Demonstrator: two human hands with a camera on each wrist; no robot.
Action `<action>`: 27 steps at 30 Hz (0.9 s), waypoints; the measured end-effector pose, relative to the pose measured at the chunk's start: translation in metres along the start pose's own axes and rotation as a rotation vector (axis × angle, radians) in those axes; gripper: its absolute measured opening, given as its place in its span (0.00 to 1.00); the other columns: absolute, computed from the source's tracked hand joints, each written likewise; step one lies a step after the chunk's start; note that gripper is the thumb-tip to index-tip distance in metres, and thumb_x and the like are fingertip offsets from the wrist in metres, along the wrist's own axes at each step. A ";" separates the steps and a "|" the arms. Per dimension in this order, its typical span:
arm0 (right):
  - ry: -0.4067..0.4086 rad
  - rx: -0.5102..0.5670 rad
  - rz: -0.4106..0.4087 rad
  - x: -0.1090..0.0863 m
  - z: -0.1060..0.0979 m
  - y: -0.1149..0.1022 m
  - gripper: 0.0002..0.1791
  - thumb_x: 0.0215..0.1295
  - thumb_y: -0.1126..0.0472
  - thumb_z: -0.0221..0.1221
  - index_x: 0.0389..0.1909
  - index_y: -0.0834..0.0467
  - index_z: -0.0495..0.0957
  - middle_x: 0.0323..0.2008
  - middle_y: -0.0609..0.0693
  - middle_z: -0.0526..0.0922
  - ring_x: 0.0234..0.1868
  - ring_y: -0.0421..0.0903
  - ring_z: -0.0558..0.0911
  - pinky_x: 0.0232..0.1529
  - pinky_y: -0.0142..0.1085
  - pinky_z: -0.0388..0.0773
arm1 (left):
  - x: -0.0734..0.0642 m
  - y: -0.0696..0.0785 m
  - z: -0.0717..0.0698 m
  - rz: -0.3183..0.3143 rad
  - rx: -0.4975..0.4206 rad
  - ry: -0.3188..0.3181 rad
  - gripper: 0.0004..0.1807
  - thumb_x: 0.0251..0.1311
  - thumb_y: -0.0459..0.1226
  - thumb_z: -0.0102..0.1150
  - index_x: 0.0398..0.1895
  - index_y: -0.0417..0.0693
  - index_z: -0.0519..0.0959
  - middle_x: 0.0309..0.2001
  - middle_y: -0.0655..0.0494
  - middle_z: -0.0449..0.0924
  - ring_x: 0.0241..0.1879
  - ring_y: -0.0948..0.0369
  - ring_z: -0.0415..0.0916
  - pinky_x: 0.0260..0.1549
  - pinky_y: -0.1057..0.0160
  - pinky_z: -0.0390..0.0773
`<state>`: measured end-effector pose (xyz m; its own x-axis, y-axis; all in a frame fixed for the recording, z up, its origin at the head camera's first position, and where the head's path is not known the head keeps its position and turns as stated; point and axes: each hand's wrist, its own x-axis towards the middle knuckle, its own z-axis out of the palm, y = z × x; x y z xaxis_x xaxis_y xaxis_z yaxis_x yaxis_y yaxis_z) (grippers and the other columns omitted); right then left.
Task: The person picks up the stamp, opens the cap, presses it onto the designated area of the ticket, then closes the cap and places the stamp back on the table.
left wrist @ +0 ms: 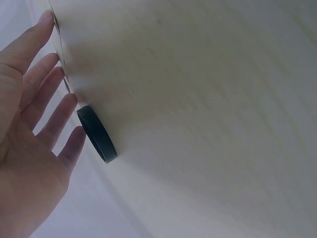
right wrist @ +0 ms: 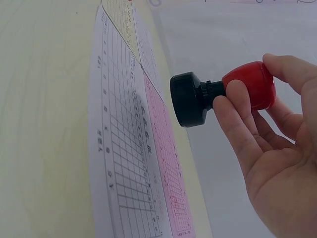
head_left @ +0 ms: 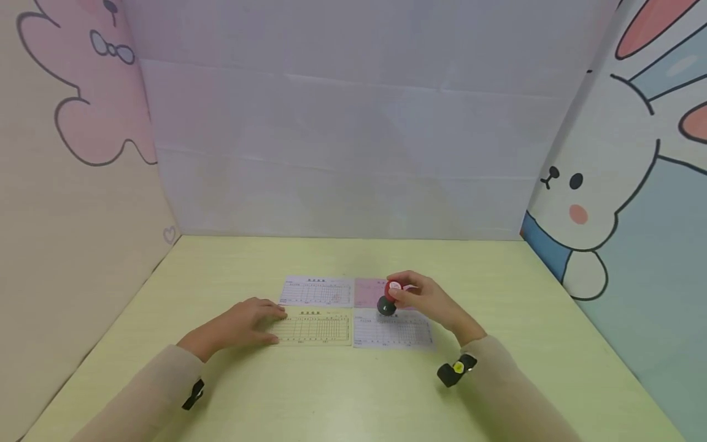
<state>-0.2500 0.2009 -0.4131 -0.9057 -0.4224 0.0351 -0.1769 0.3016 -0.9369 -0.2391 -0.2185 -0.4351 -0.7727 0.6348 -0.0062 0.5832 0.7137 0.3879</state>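
My right hand (head_left: 428,301) grips a stamp by its red, rounded handle (right wrist: 250,85). The stamp's black base (right wrist: 188,99) is held above the papers, apart from them. Beneath it lie a white printed form (head_left: 392,331) and, behind that, a pink form (head_left: 367,293), partly covered by the hand. My left hand (head_left: 243,322) rests at the left edge of a yellow form (head_left: 315,328), fingers spread and fairly straight. By its fingers, a round black cap (left wrist: 96,134) lies on the table in the left wrist view; the head view does not show it.
A second white form (head_left: 317,291) lies behind the yellow one, edges meeting in a grid. All lie on a pale yellow table (head_left: 331,393). A white back wall (head_left: 353,153) and cartoon-printed side panels (head_left: 624,215) enclose it. A faint red mark (right wrist: 174,201) shows on the pink form.
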 end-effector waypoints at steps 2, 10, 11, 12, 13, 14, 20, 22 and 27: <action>-0.015 -0.004 -0.009 0.002 0.005 -0.002 0.25 0.71 0.53 0.63 0.62 0.62 0.74 0.47 0.57 0.81 0.47 0.54 0.83 0.52 0.46 0.81 | -0.001 -0.002 0.001 0.009 -0.007 0.007 0.29 0.58 0.47 0.72 0.60 0.42 0.80 0.61 0.46 0.78 0.61 0.42 0.71 0.60 0.39 0.69; -0.069 -0.061 -0.016 0.009 0.028 -0.009 0.22 0.70 0.48 0.63 0.59 0.54 0.77 0.45 0.53 0.81 0.45 0.50 0.84 0.51 0.43 0.79 | -0.003 -0.005 0.004 0.004 -0.047 0.014 0.29 0.60 0.47 0.70 0.61 0.42 0.79 0.62 0.46 0.77 0.63 0.42 0.69 0.62 0.40 0.68; -0.074 -0.066 -0.010 0.010 0.032 -0.010 0.23 0.70 0.47 0.63 0.59 0.54 0.77 0.46 0.52 0.82 0.45 0.49 0.84 0.52 0.44 0.79 | -0.003 -0.005 0.004 0.008 -0.047 0.014 0.29 0.60 0.47 0.70 0.61 0.42 0.79 0.62 0.46 0.77 0.63 0.42 0.70 0.62 0.39 0.68; -0.077 -0.072 -0.005 0.011 0.035 -0.011 0.24 0.69 0.46 0.63 0.60 0.55 0.77 0.47 0.51 0.82 0.44 0.49 0.84 0.53 0.44 0.78 | -0.003 -0.005 0.004 0.012 -0.043 0.015 0.29 0.60 0.47 0.70 0.61 0.41 0.79 0.62 0.46 0.77 0.62 0.41 0.70 0.61 0.39 0.68; -0.081 -0.074 -0.002 0.012 0.038 -0.013 0.25 0.69 0.46 0.63 0.60 0.55 0.77 0.48 0.51 0.82 0.44 0.48 0.85 0.54 0.45 0.78 | -0.003 -0.005 0.004 0.010 -0.045 0.015 0.30 0.60 0.47 0.70 0.61 0.41 0.79 0.62 0.46 0.77 0.62 0.42 0.70 0.61 0.39 0.68; -0.081 -0.079 0.001 0.013 0.042 -0.014 0.25 0.68 0.45 0.63 0.61 0.54 0.77 0.49 0.50 0.82 0.44 0.48 0.85 0.54 0.46 0.77 | -0.004 -0.005 0.004 0.009 -0.047 0.014 0.30 0.60 0.47 0.70 0.61 0.41 0.79 0.62 0.46 0.77 0.62 0.42 0.70 0.61 0.39 0.68; -0.096 -0.083 -0.012 0.018 0.061 -0.019 0.27 0.68 0.45 0.64 0.63 0.52 0.76 0.54 0.50 0.78 0.43 0.46 0.86 0.57 0.50 0.76 | -0.004 -0.003 0.003 0.004 -0.055 0.014 0.29 0.60 0.46 0.70 0.61 0.41 0.79 0.62 0.45 0.77 0.62 0.41 0.70 0.61 0.39 0.68; -0.108 -0.086 -0.030 0.020 0.066 -0.020 0.27 0.68 0.46 0.63 0.63 0.53 0.76 0.55 0.50 0.77 0.43 0.45 0.86 0.57 0.49 0.76 | -0.005 -0.002 0.004 -0.001 -0.057 0.014 0.29 0.60 0.46 0.70 0.61 0.41 0.79 0.62 0.45 0.76 0.63 0.41 0.70 0.62 0.39 0.68; -0.132 -0.073 -0.065 0.023 0.078 -0.022 0.26 0.69 0.48 0.63 0.63 0.56 0.77 0.54 0.49 0.78 0.42 0.46 0.86 0.53 0.44 0.79 | -0.006 -0.001 0.004 0.000 -0.059 0.014 0.29 0.60 0.46 0.70 0.62 0.42 0.79 0.62 0.45 0.76 0.63 0.41 0.69 0.62 0.39 0.67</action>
<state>-0.2367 0.1177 -0.4191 -0.8339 -0.5501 0.0442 -0.2652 0.3292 -0.9063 -0.2345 -0.2220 -0.4394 -0.7763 0.6303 0.0069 0.5678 0.6945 0.4419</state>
